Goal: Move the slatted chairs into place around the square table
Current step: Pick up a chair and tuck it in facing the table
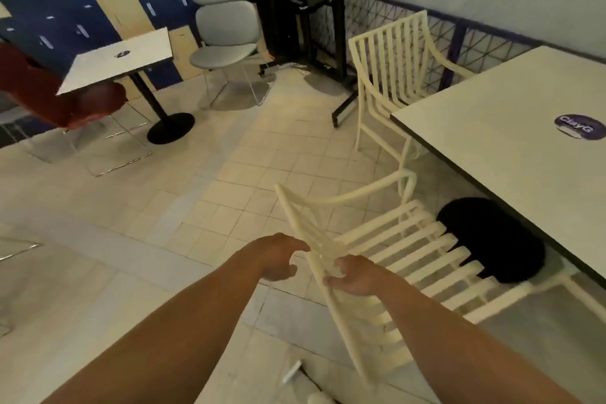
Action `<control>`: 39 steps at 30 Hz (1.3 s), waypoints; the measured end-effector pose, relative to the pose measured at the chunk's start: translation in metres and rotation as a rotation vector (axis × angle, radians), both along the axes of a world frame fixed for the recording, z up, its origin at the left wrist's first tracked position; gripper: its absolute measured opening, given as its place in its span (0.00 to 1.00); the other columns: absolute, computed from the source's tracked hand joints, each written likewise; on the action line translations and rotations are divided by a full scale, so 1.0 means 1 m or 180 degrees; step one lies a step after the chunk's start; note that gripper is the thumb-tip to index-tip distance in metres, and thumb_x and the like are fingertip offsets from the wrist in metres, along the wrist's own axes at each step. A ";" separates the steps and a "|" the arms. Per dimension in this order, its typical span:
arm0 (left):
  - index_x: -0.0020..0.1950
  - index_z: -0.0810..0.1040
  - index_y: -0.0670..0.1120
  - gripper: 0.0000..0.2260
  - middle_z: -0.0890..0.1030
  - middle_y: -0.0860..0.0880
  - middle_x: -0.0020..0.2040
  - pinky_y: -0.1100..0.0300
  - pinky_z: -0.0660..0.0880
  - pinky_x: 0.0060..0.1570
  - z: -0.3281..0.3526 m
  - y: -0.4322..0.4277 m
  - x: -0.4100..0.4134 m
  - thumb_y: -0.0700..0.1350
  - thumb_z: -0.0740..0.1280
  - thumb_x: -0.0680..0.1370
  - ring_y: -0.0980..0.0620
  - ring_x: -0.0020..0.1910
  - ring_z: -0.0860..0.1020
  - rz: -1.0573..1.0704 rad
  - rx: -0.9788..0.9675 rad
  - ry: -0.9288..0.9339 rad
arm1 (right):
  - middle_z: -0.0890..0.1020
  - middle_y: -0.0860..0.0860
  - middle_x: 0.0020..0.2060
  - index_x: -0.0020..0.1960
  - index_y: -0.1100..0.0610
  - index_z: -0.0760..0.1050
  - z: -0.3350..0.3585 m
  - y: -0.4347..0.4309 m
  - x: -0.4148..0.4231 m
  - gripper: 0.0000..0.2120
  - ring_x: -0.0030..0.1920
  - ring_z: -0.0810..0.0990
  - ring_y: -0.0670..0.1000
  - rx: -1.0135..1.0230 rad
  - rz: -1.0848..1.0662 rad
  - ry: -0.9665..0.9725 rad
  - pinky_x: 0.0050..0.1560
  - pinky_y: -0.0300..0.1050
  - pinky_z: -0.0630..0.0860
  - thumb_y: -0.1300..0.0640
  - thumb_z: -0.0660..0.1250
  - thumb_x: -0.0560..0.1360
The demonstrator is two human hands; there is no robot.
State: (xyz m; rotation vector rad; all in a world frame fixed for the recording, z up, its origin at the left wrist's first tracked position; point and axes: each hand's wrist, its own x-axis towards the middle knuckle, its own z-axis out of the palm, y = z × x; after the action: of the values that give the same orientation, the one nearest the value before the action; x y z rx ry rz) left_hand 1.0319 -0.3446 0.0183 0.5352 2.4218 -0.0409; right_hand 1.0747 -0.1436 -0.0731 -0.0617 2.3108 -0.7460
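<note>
A cream slatted chair [410, 249] stands in front of me, its seat pointing under the near edge of the square white table [492, 147]. My right hand [355, 275] grips the top rail of its backrest, fingers curled over the rail. My left hand [278, 256] is just left of the same rail; its fingertips reach the rail and the thumb hangs apart below. A second cream slatted chair [390, 62] stands at the table's far left side, seat tucked toward the tabletop. The table's black round base [498, 239] shows through the near chair's seat slats.
A smaller white table [121, 59] on a black pedestal stands far left, with a red chair [49, 92] behind it and a grey padded chair [226, 29] beside it. A black stand [337, 26] and a mesh fence [377, 13] line the wall. Tiled floor lies between.
</note>
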 end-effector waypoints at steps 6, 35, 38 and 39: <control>0.80 0.60 0.57 0.27 0.64 0.47 0.79 0.51 0.69 0.69 -0.024 0.012 -0.059 0.49 0.64 0.82 0.45 0.74 0.68 -0.0659 -0.0169 -0.0181 | 0.74 0.51 0.56 0.72 0.60 0.66 -0.031 -0.014 0.000 0.37 0.53 0.74 0.51 -0.0184 -0.0595 -0.0328 0.41 0.37 0.67 0.33 0.63 0.75; 0.75 0.59 0.72 0.39 0.75 0.50 0.64 0.52 0.75 0.48 -0.138 0.036 -0.204 0.32 0.60 0.79 0.45 0.56 0.78 -0.3680 -0.0149 -0.0603 | 0.76 0.48 0.61 0.73 0.28 0.59 -0.054 -0.084 0.021 0.37 0.54 0.78 0.52 0.0948 -0.2805 -0.0741 0.52 0.46 0.75 0.62 0.62 0.76; 0.75 0.60 0.73 0.38 0.76 0.50 0.64 0.53 0.76 0.49 -0.141 0.051 -0.209 0.33 0.62 0.79 0.46 0.55 0.79 -0.3571 -0.0124 -0.0539 | 0.77 0.48 0.60 0.73 0.30 0.61 -0.057 -0.064 0.014 0.36 0.54 0.79 0.52 0.0915 -0.2836 -0.0623 0.53 0.47 0.76 0.63 0.63 0.75; 0.74 0.60 0.73 0.38 0.76 0.51 0.64 0.54 0.76 0.48 -0.142 0.057 -0.212 0.34 0.62 0.79 0.47 0.55 0.80 -0.3518 -0.0125 -0.0507 | 0.77 0.48 0.60 0.74 0.31 0.61 -0.058 -0.057 0.012 0.36 0.54 0.79 0.52 0.0911 -0.2813 -0.0572 0.54 0.47 0.76 0.63 0.63 0.75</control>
State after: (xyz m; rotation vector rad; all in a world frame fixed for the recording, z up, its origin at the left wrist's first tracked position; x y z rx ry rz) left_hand 0.8200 -0.2878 -0.1238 1.6976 1.6946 -0.4818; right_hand 1.0868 -0.2002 -0.1315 1.1629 2.1936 -0.7656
